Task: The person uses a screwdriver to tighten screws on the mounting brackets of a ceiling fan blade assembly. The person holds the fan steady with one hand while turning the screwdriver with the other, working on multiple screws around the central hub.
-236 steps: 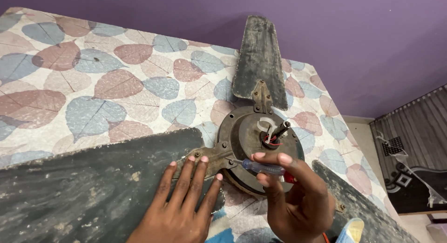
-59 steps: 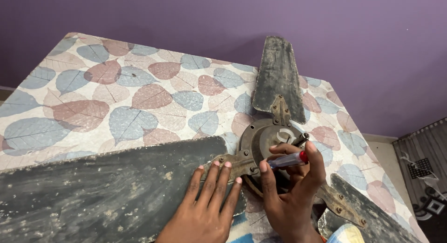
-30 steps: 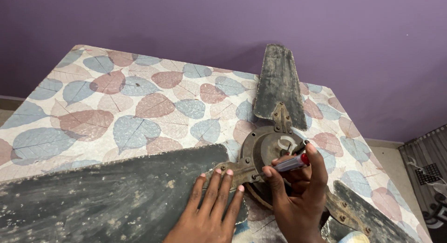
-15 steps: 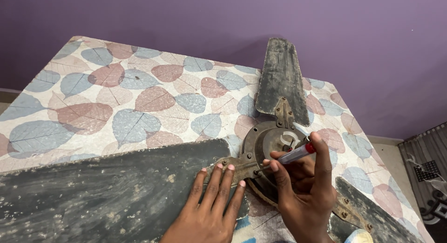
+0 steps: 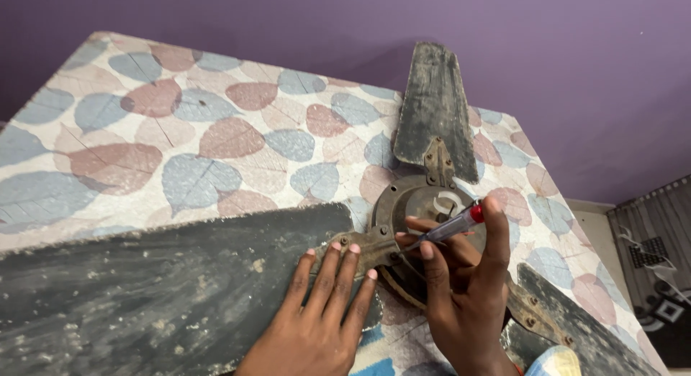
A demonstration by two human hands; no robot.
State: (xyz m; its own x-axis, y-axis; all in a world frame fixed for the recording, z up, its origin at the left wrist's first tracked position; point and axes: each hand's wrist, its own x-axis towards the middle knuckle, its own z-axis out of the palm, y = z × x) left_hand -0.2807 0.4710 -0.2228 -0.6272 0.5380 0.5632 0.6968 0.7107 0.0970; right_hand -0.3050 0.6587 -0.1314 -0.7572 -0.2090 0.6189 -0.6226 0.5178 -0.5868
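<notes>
We judge a bracket screw is being turned. Our right hand (image 5: 464,297) is clamped on a screwdriver (image 5: 446,230), tip at the bracket (image 5: 363,244) at nine o'clock of the fan motor (image 5: 425,203). Our left hand (image 5: 317,311) lies flat, fingers together, on the near blade (image 5: 144,289). Next calls for steady downward pressure. No containers in view.

A purple wall (image 5: 288,16) rises behind the leaf-patterned table (image 5: 180,131).
</notes>
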